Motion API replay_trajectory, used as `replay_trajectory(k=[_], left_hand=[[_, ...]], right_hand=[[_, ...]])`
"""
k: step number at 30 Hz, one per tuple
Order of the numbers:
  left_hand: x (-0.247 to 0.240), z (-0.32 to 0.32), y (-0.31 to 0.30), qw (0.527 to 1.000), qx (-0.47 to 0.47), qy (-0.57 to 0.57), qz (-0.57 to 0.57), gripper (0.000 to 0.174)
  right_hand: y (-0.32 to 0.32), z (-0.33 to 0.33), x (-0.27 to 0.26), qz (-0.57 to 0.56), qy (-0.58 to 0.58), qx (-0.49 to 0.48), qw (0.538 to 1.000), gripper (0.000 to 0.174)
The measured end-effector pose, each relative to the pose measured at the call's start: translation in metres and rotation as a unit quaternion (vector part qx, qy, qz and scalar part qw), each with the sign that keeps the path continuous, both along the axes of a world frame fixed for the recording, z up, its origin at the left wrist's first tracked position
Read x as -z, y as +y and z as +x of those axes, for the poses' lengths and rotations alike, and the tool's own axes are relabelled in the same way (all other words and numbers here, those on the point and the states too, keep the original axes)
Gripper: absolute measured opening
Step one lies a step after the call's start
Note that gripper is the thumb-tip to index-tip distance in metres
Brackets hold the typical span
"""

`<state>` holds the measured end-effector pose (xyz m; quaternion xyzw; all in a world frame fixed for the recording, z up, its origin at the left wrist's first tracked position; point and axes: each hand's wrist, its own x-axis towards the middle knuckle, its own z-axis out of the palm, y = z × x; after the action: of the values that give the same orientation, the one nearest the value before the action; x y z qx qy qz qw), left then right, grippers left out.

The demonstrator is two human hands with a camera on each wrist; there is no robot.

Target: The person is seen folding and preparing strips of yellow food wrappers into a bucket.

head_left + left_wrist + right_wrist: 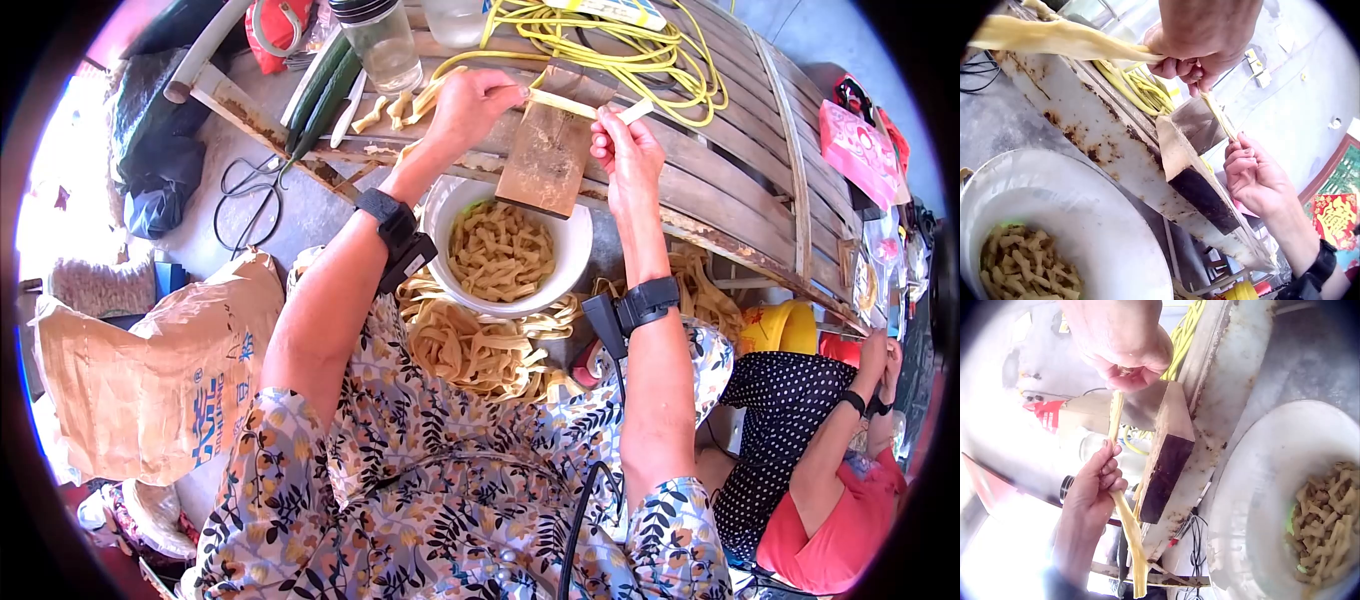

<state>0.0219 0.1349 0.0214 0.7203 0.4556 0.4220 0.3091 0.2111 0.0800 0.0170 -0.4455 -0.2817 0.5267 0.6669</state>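
Observation:
Above a wooden block both hands hold a pale yellow, flat strip that looks like tofu skin. My left hand pinches it between thumb and fingers; a long tail of the strip hangs past that hand. My right hand pinches the other end, and a short end shows beyond its fingers. Between the hands the strip is stretched fairly straight. Below stands a white bucket with many short knotted pieces inside. A few similar knots lie at the bench edge, left of the block.
The slatted bench has a rusty metal edge. On it are a coiled yellow cable, a lidded jar and cucumbers. Loose long strips are heaped below the bucket. A paper sack stands left; another person sits right.

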Motion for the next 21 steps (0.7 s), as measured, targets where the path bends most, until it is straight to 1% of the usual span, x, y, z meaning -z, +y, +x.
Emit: replay_trajectory(k=[4, 7, 8, 10, 11, 14, 15, 16, 18, 19, 21], left_hand=[[0.002, 0.0, 0.002, 1.0, -0.008, -0.005, -0.008, 0.018], [0.011, 0.001, 0.008, 1.0, -0.022, 0.002, 0.006, 0.018], [0.021, 0.002, 0.009, 0.999, -0.03, -0.006, 0.016, 0.017], [0.039, 0.006, 0.01, 0.998, -0.043, -0.024, 0.039, 0.016], [0.024, 0.004, 0.0, 0.994, -0.078, 0.075, -0.017, 0.02], [0.013, -0.013, -0.002, 0.992, -0.03, -0.044, -0.117, 0.021], [-0.005, -0.015, -0.014, 0.982, 0.017, -0.083, -0.169, 0.021], [-0.012, -0.019, -0.019, 0.969, 0.056, -0.118, -0.208, 0.02], [-0.012, -0.029, -0.031, 0.93, 0.129, -0.189, -0.289, 0.019], [-0.01, -0.033, -0.036, 0.901, 0.174, -0.237, -0.319, 0.02], [-0.013, -0.035, -0.048, 0.9, 0.206, -0.231, -0.307, 0.019]], right_hand=[[0.0, -0.001, 0.0, 0.0, -0.004, 0.002, 1.0, 0.012], [0.005, -0.001, 0.005, -0.003, -0.029, 0.006, 1.0, 0.012], [0.005, -0.001, 0.009, -0.006, -0.04, 0.008, 0.999, 0.012], [0.006, -0.004, 0.018, -0.047, -0.111, 0.019, 0.993, 0.012], [0.004, -0.003, 0.027, -0.041, -0.151, 0.068, 0.985, 0.011], [-0.009, 0.009, 0.018, -0.046, -0.137, 0.067, 0.987, 0.011], [-0.018, 0.009, 0.008, -0.051, -0.139, 0.045, 0.988, 0.014], [-0.026, 0.009, 0.0, -0.059, -0.116, 0.012, 0.991, 0.015], [-0.043, 0.01, -0.01, -0.082, -0.07, -0.059, 0.992, 0.017], [-0.051, 0.012, -0.011, -0.094, -0.071, -0.092, 0.989, 0.022], [-0.066, 0.01, -0.014, -0.105, -0.067, -0.137, 0.983, 0.023]])
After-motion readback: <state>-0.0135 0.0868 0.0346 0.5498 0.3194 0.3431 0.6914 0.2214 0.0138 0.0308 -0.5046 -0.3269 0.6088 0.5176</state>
